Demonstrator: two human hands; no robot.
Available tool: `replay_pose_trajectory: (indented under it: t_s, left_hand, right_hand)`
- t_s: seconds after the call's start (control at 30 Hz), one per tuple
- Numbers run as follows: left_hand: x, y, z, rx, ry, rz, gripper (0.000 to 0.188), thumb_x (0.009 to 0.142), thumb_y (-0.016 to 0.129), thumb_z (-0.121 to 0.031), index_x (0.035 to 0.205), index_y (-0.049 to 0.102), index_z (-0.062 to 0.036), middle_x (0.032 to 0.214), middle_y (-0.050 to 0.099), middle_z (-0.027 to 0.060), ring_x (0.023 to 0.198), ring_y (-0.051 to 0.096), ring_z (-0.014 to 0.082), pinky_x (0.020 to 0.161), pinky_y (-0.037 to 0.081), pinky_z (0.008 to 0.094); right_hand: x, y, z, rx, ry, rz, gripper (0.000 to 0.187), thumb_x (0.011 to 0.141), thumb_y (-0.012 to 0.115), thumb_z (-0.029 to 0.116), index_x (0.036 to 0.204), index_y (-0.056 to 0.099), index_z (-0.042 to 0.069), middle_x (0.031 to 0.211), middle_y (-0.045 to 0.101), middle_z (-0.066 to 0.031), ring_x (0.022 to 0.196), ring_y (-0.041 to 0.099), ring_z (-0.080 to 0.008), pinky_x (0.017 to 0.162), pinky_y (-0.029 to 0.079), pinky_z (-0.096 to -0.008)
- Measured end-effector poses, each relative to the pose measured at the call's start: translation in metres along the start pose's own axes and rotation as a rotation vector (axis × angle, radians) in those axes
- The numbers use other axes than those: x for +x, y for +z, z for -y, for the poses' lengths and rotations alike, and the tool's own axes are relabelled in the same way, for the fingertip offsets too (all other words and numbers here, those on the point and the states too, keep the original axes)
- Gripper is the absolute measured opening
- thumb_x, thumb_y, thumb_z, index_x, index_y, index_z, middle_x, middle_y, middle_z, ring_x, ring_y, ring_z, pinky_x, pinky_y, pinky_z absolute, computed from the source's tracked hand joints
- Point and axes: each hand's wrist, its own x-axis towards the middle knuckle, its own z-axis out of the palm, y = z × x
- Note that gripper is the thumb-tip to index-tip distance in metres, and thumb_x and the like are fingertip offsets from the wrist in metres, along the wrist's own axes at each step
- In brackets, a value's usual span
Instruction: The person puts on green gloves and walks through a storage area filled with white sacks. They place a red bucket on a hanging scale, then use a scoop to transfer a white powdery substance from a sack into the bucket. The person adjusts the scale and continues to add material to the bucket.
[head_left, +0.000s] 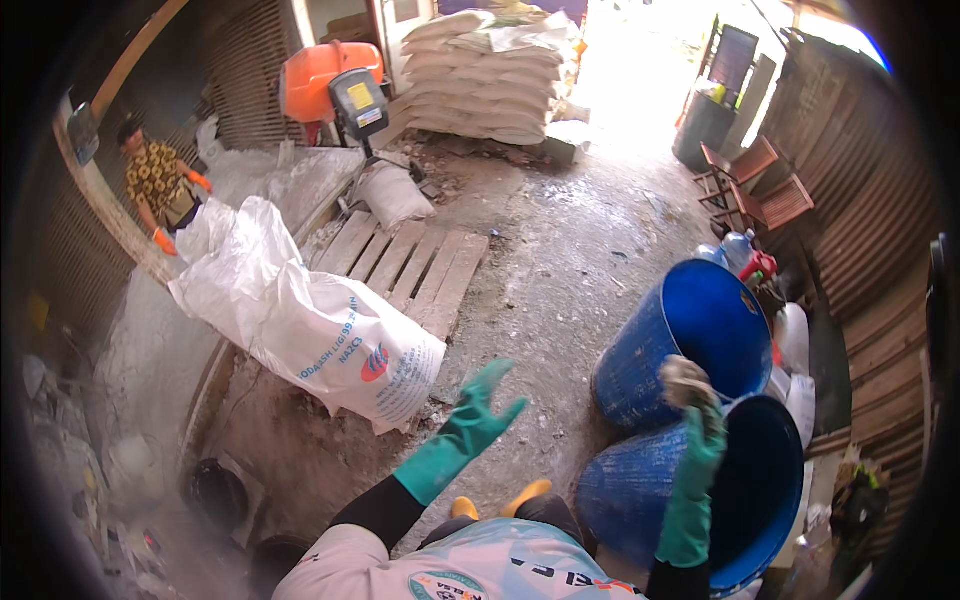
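My left hand (pixel 472 420), in a long green rubber glove, reaches forward over the concrete floor with fingers spread and nothing in it. Just beyond it to the left leans a large white woven sack (pixel 330 340), partly slumped. My right hand (pixel 704 430), in a matching glove, is raised over two blue drums, fingers closed at a greyish-beige lump (pixel 686 382) whose kind I cannot make out. One blue drum (pixel 640 350) stands upright with its open top facing up. The nearer blue drum (pixel 625 490) is tilted, its mouth partly hidden by my right forearm.
A wooden pallet (pixel 440 270) lies beyond the sack. Past it stand a filled bag (pixel 393 195), an orange mixer drum (pixel 330 80) and stacked white sacks (pixel 480 85). Wooden chairs (pixel 775 200) line the right wall. A person (pixel 160 180) in orange gloves stands at the far left.
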Motion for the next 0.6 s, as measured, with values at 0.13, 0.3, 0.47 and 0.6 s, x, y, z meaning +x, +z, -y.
replay_pose_trajectory:
  t_s: [0.13,0.3,0.47,0.6]
  left_hand:
    - [0.063,0.001,-0.005,0.273,0.155,-0.043,0.091,0.084,0.089,-0.036,0.156,0.045,-0.0033,0.159,0.048,0.0239,0.149,0.045,0.0422,0.124,0.037,0.0504]
    - [0.128,-0.021,0.08,0.334,0.037,-0.313,0.074,0.082,0.083,-0.026,0.149,0.057,-0.0087,0.137,0.067,0.0162,0.126,0.063,0.0378,0.113,0.042,0.0526]
    - [0.162,-0.083,0.141,0.575,-0.25,-0.327,0.033,0.083,0.079,-0.023,0.115,0.08,-0.0139,0.094,0.079,0.0095,0.087,0.074,0.0307,0.105,0.048,0.0488]
    - [0.168,-0.1,0.162,0.634,-0.47,-0.546,0.043,0.078,0.072,-0.01,0.12,0.08,-0.0164,0.097,0.075,0.0219,0.098,0.068,0.0442,0.097,0.055,0.0499]
  right_hand:
    - [0.033,0.138,-0.04,-0.001,-0.018,0.389,0.028,0.097,0.066,-0.003,0.124,0.073,0.0,0.134,0.068,-0.0118,0.127,0.064,-0.0239,0.112,0.049,-0.0374]
    - [0.083,0.263,-0.101,0.093,-0.159,0.849,0.033,0.093,0.077,0.009,0.125,0.073,0.002,0.139,0.066,-0.0149,0.133,0.06,-0.0296,0.116,0.044,-0.0409]
    - [0.128,0.342,-0.139,0.089,-0.192,1.141,0.038,0.097,0.074,0.023,0.132,0.071,0.009,0.15,0.059,-0.0177,0.141,0.053,-0.036,0.121,0.04,-0.0451]
    - [0.172,0.383,-0.165,-0.034,-0.157,1.289,0.041,0.098,0.073,0.025,0.137,0.07,0.013,0.153,0.057,-0.0186,0.144,0.051,-0.0377,0.121,0.04,-0.0463]
